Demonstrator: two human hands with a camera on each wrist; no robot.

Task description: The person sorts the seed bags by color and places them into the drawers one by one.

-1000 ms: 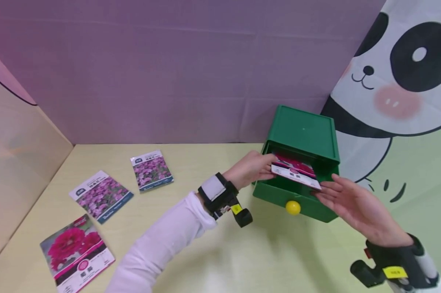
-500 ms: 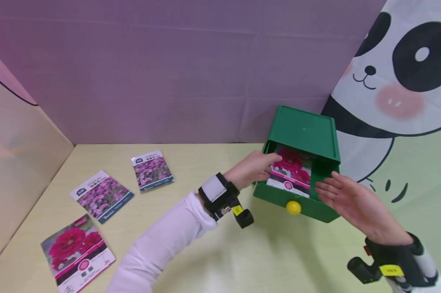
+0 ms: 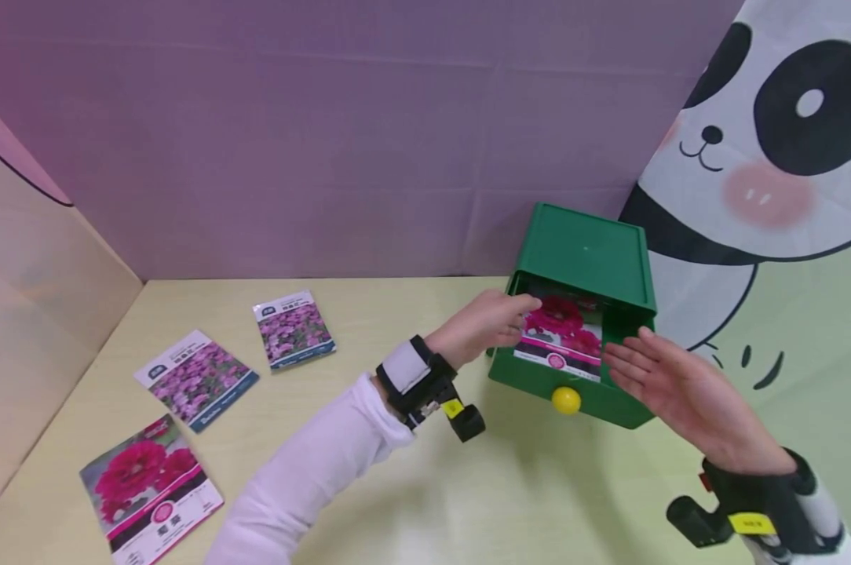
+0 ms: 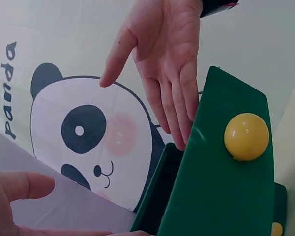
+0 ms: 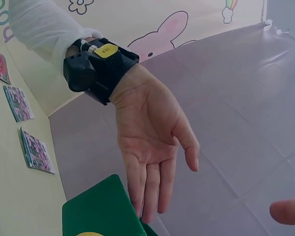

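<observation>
Inside the green drawer, a seed packet printed with crimson blooms lies flat. Left hand, fingers straight, touches its left edge; right hand, open and holding nothing, hovers just beside its right.

Head view high, wrist views close, sharing green drawer

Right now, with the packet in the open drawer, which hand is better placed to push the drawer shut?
Probably the right hand: its straight fingers lie by the green drawer front near the yellow knob. The left hand is over the red-flower packet.
</observation>
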